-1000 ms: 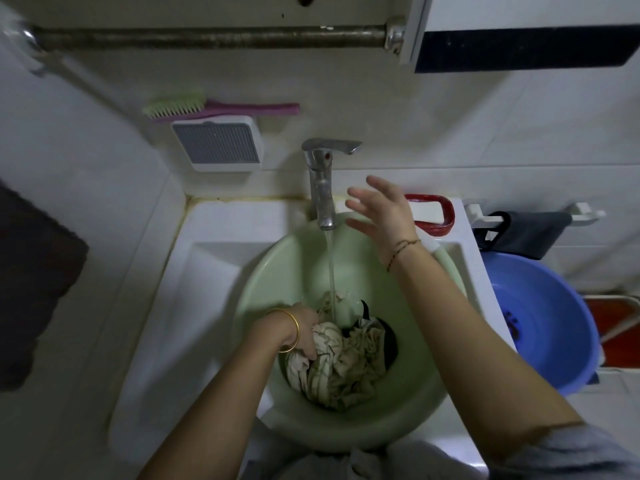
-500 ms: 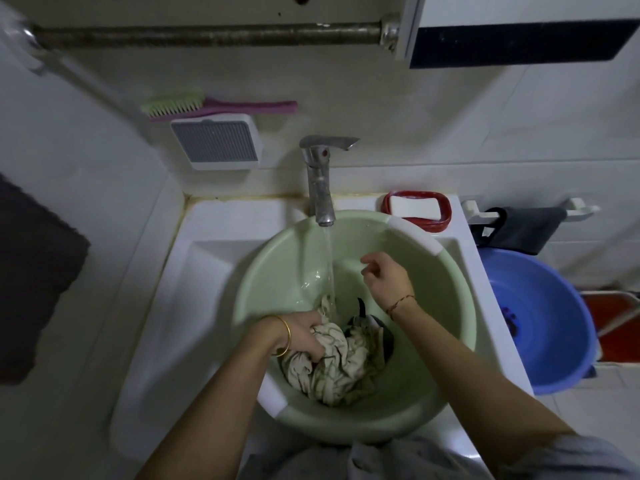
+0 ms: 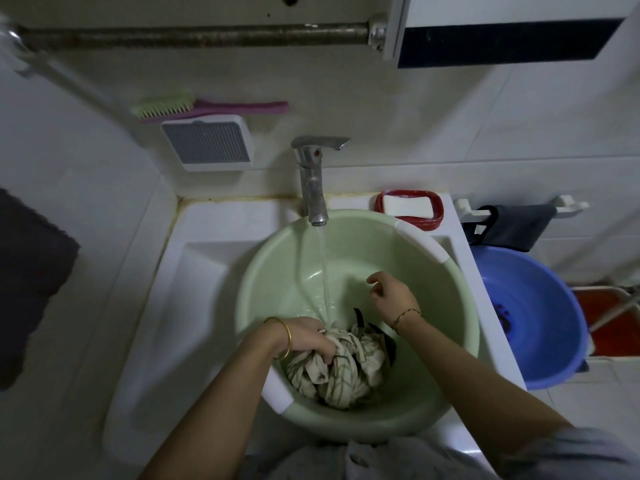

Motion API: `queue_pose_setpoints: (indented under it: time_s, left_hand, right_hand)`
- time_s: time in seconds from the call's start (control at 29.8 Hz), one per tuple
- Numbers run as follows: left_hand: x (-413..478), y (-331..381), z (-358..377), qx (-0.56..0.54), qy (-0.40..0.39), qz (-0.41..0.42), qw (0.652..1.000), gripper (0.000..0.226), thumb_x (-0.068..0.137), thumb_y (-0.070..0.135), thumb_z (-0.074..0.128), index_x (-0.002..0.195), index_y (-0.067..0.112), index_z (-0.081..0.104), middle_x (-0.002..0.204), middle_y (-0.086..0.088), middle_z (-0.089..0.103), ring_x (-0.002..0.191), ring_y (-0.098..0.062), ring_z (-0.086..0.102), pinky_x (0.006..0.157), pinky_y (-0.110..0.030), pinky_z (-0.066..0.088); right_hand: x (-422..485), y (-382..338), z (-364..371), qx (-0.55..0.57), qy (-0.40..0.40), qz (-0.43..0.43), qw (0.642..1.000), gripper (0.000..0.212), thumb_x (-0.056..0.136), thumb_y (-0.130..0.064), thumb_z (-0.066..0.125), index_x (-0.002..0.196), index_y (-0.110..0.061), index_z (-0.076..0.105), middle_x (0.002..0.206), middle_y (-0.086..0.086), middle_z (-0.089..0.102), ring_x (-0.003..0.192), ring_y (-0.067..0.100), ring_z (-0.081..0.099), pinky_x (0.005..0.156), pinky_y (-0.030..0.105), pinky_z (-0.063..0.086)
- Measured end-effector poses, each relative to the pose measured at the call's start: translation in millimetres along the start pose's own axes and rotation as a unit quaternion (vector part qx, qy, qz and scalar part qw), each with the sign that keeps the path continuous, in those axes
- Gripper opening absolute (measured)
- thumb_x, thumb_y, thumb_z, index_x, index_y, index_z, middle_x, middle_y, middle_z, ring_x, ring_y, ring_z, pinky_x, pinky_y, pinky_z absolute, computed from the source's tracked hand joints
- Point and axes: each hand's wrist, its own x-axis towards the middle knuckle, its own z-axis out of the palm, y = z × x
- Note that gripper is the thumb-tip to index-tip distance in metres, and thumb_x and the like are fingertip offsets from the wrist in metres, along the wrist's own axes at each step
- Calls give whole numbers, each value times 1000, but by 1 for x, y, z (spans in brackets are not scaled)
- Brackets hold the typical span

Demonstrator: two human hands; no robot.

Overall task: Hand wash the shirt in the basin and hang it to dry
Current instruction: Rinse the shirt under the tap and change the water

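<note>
Down from the faucet (image 3: pixel 313 181) has come my right hand (image 3: pixel 391 297). It now hangs inside the green basin (image 3: pixel 381 223), just above the shirt (image 3: pixel 341 365), with fingers loosely curled and holding nothing. The shirt lies bunched and wet at the near side of the basin's floor, where the stream of water (image 3: pixel 325 271) lands. My left hand (image 3: pixel 311 337) grips its left side in a fist, as before. As I judge it, the tap is set, the basin is filling and scrubbing comes next.

Count: one shirt; two hands; one green basin in the sink (image 3: pixel 214 271); one faucet; one soap bar (image 3: pixel 407 206) in one red dish (image 3: pixel 438 216) at the sink's back right corner; one blue basin (image 3: pixel 554 358) beyond its right edge; one brush (image 3: pixel 207 107) on the wall.
</note>
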Motion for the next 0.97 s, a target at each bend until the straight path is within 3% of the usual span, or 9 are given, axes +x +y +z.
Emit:
queue_pose_setpoints:
  time_s: [0.2,0.34,0.44,0.6,0.7,0.77,0.87,0.97]
  left_hand:
    - [-3,-3,5,28,38,40,998,46,58,37,65,101,20,62,106,-4,65,98,-21,61,85,-36,51]
    - [-7,-2,11,56,61,72,994,23,75,35,64,94,27,53,99,0,59,91,-18,57,64,-24,44]
    - [-12,0,20,133,110,87,981,30,82,41,58,106,25,49,104,-1,59,85,-15,51,57,-22,34]
    - [-10,-2,32,220,187,116,950,50,83,39,57,125,19,40,121,-7,46,99,-26,51,72,-28,37]
    - [-10,-4,40,275,232,115,926,53,86,38,51,132,19,35,127,-9,41,107,-29,48,79,-33,39]
    - [-11,-5,51,285,270,110,913,55,88,38,47,138,20,31,129,-9,41,111,-28,46,83,-34,38]
    - [-11,-7,66,262,303,116,909,58,90,35,44,143,24,24,130,-8,41,114,-26,45,88,-34,38]
    - [-11,-6,67,254,306,122,909,61,90,33,45,145,24,20,129,-8,43,115,-27,46,89,-34,38]
  right_hand:
    - [-2,-5,1,6,0,-23,1000,30,90,-9,47,118,-16,56,104,3,61,96,21,57,81,27,45]
    - [-4,-13,-2,21,10,-67,997,30,88,-8,51,117,-14,58,97,2,60,95,21,58,80,27,45]
    - [-11,-17,-3,4,0,-94,996,32,88,-11,53,119,-16,57,105,2,60,100,19,56,86,29,46]
    - [-19,-19,5,-118,-123,-97,981,47,89,-28,55,134,-20,47,130,8,52,119,24,49,99,32,41]
    - [-24,-21,9,-134,-207,-75,966,53,93,-39,49,141,-19,39,141,11,43,127,26,44,105,32,35]
    - [-32,-22,7,-114,-255,-74,957,52,94,-39,48,141,-18,39,140,10,43,126,25,44,103,31,35]
    - [-45,-19,1,-80,-295,-96,947,43,92,-33,54,130,-16,47,117,5,54,104,19,52,83,24,37]
    - [-52,-14,-4,-78,-289,-114,947,50,89,-34,60,134,-18,45,122,4,56,107,18,52,88,24,40]
